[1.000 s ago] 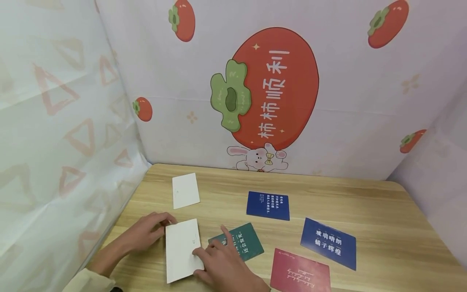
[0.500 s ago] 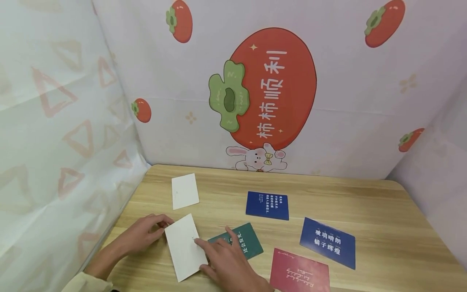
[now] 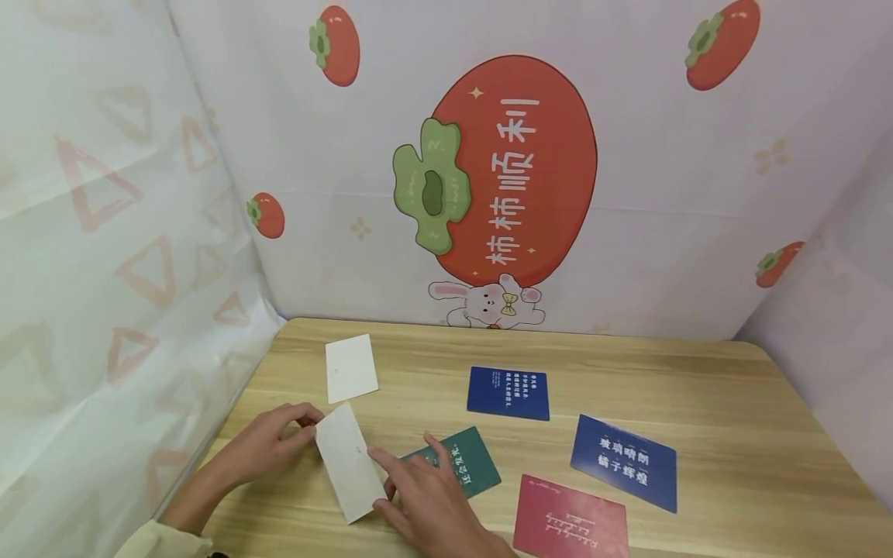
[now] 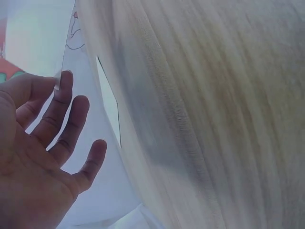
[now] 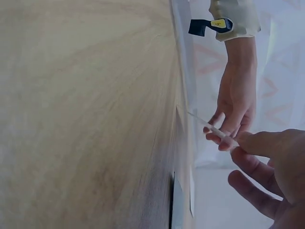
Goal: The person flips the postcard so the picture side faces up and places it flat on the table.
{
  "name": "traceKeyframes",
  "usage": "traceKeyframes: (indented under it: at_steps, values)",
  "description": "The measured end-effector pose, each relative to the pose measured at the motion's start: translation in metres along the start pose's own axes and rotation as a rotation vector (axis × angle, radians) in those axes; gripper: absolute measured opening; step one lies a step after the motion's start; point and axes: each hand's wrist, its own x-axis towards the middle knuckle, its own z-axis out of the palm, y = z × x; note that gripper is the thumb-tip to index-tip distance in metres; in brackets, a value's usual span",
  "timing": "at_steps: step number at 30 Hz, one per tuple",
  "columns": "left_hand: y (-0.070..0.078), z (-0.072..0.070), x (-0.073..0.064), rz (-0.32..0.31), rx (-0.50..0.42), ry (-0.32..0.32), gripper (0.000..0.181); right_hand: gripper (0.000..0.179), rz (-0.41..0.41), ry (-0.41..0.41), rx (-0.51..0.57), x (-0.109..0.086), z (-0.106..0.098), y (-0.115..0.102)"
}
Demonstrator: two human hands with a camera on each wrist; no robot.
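A white card (image 3: pixel 349 463) is held tilted just above the near left part of the table, its pale side facing up. My left hand (image 3: pixel 274 442) pinches its left corner between thumb and fingers, as the card (image 4: pixel 40 36) in the left wrist view shows, while the other fingers are spread. On the opposite side my right hand (image 3: pixel 432 496) pinches the edge with thumb and fingers. Seen from the right wrist, the card is nearly edge-on. Partly hidden behind my right hand lies a green card (image 3: pixel 473 461) with white writing.
Another white card (image 3: pixel 352 368) lies at the back left of the wooden table (image 3: pixel 670 387). Two blue cards, one at the back (image 3: pixel 508 393) and one further right (image 3: pixel 624 463), lie beyond a red card (image 3: pixel 572 518). A printed cloth (image 3: pixel 649 256) stands behind the table.
The white card has turned from lying nearly flat-on to being tilted, so it looks narrower. Its lower end has moved right and up, with both hands staying at its edges.
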Motion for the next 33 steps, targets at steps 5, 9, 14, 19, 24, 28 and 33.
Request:
traceKeyframes:
  at_steps: [5, 9, 14, 19, 24, 28, 33]
  values:
    - [0.000, -0.001, 0.000, -0.001, -0.021, 0.046, 0.011, 0.043, -0.030, 0.123, 0.014, 0.000, -0.001, -0.001]
    - [-0.003, 0.000, 0.000, 0.012, -0.033, 0.073, 0.013, 0.023, -0.040, 0.177, 0.024, 0.001, -0.001, 0.000]
    - [-0.004, 0.001, -0.001, 0.033, -0.045, 0.087, 0.013, 0.023, -0.070, 0.212, -0.008, 0.001, 0.000, -0.001]
    - [-0.003, 0.003, -0.001, 0.067, -0.054, 0.116, 0.014, 0.024, -0.085, 0.232, -0.058, 0.001, 0.001, -0.002]
    - [-0.006, 0.004, -0.002, 0.077, -0.094, 0.131, 0.016, 0.026, -0.102, 0.249, -0.086, 0.000, 0.003, -0.002]
    - [-0.009, 0.003, -0.003, 0.065, -0.130, 0.130, 0.022, 0.026, -0.106, 0.249, -0.089, -0.001, 0.005, -0.001]
    - [-0.011, -0.001, -0.004, 0.018, -0.172, 0.092, 0.022, 0.025, -0.102, 0.236, -0.113, -0.004, 0.007, 0.002]
